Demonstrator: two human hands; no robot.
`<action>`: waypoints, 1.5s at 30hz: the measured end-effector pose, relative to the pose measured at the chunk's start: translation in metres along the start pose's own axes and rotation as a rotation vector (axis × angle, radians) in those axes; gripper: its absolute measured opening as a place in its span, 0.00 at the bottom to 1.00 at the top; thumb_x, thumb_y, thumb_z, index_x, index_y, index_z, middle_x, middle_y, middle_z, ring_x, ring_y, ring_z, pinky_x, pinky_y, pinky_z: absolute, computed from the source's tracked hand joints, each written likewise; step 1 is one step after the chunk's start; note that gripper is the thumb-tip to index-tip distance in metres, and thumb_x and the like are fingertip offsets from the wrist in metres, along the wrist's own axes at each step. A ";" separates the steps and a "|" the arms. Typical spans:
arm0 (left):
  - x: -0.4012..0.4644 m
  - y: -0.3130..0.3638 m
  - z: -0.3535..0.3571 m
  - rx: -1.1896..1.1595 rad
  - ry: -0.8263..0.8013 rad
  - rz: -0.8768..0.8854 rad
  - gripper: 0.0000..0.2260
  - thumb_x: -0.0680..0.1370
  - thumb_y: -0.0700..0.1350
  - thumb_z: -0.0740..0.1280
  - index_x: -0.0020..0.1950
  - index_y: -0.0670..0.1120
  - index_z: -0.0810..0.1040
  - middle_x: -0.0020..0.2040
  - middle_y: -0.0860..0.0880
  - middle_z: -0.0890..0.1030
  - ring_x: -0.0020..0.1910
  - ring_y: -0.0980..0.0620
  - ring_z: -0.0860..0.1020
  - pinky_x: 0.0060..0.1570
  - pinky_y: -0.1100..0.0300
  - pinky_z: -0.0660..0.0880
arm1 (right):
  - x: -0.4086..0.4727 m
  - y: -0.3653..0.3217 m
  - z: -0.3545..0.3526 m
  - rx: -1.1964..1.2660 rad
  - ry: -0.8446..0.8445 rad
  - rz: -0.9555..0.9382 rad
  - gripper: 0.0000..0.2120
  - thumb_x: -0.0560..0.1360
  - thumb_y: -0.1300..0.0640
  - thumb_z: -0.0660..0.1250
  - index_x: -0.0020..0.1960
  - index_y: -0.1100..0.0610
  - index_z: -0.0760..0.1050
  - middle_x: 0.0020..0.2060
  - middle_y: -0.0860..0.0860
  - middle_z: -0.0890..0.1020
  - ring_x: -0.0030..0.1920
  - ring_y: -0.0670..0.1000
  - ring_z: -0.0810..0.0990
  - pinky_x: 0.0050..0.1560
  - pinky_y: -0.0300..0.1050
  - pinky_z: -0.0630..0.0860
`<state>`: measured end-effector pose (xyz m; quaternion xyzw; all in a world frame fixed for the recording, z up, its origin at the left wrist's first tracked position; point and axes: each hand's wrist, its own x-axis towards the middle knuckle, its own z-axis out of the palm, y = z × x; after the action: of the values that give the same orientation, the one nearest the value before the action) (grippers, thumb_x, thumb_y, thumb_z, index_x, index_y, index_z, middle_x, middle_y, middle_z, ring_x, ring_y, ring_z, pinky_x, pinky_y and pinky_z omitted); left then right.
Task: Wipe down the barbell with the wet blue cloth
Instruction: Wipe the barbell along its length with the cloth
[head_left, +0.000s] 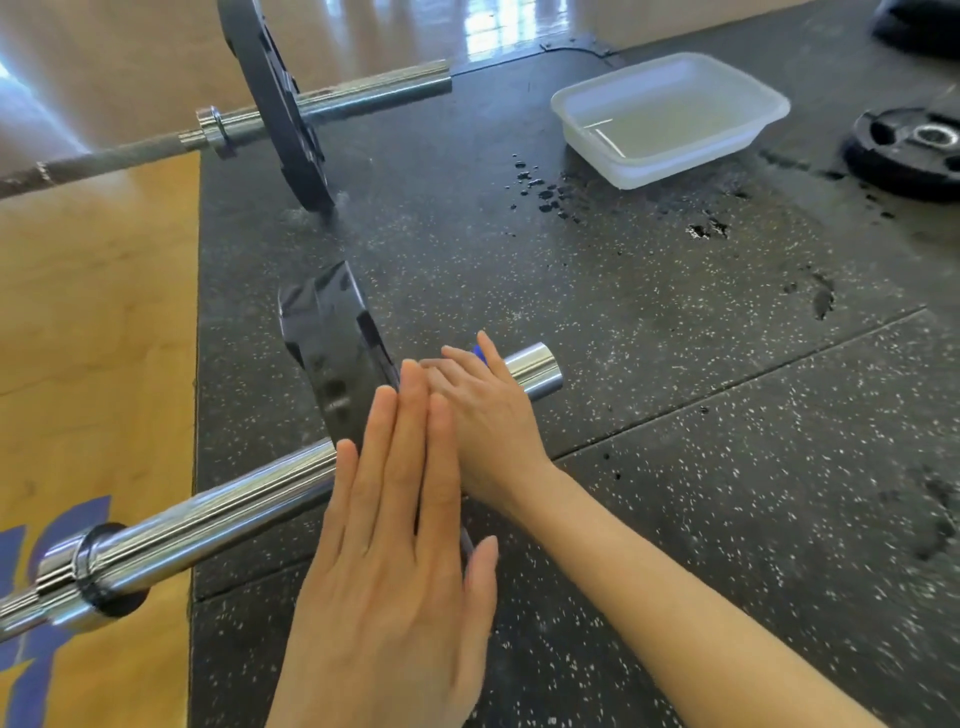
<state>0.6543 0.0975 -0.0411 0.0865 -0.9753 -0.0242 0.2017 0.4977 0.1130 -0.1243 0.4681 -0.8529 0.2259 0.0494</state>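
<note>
1. The near barbell (208, 525) lies low over the black rubber floor (675, 364), its long axis running from the lower left up to the right; the chrome sleeve end (537, 368) points right and slightly away.
2. A dark weight plate (332, 364) stands upright on that sleeve, roughly crosswise to the bar.
3. The right hand (483, 415) reaches in from the lower right, forearm angled across the floor, and lies over the sleeve between the plate and the bar's end. Its fingers bend over the bar, and a sliver of the blue cloth (478, 356) pokes out beyond them, so the hand appears to press the cloth onto the metal.
4. The left hand (395, 545) is flat, fingers straight and together, pointing up toward the plate; it covers part of the sleeve and overlaps the right wrist. Whether it touches the bar I cannot tell.
5. A white plastic tub (670, 117) with water sits well off at the upper right, with dark wet spots (545, 189) on the floor beside it.
6. A second barbell (332, 101) with its own plate lies farther back.
</note>
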 end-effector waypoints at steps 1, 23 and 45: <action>0.003 -0.005 -0.007 -0.029 0.012 -0.010 0.34 0.79 0.50 0.57 0.79 0.33 0.55 0.81 0.35 0.55 0.80 0.39 0.53 0.79 0.49 0.47 | -0.009 0.005 -0.002 0.003 0.041 -0.032 0.20 0.83 0.52 0.52 0.61 0.58 0.80 0.59 0.52 0.83 0.67 0.57 0.76 0.77 0.55 0.54; -0.022 0.000 -0.015 -0.038 0.016 -0.082 0.32 0.85 0.57 0.47 0.80 0.33 0.52 0.81 0.35 0.54 0.81 0.38 0.52 0.79 0.47 0.46 | -0.064 0.000 -0.023 0.046 -0.058 0.015 0.22 0.85 0.51 0.48 0.60 0.57 0.79 0.59 0.52 0.83 0.68 0.57 0.76 0.75 0.52 0.58; 0.038 -0.021 -0.034 -0.181 -0.124 -0.290 0.32 0.82 0.57 0.44 0.83 0.42 0.51 0.83 0.45 0.53 0.82 0.51 0.48 0.74 0.66 0.35 | -0.070 -0.008 -0.021 0.067 0.097 0.049 0.24 0.86 0.50 0.43 0.49 0.57 0.75 0.43 0.51 0.79 0.50 0.56 0.79 0.73 0.56 0.64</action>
<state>0.6367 0.0694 0.0028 0.2062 -0.9569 -0.1463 0.1428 0.5403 0.1729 -0.1237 0.4369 -0.8526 0.2781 0.0696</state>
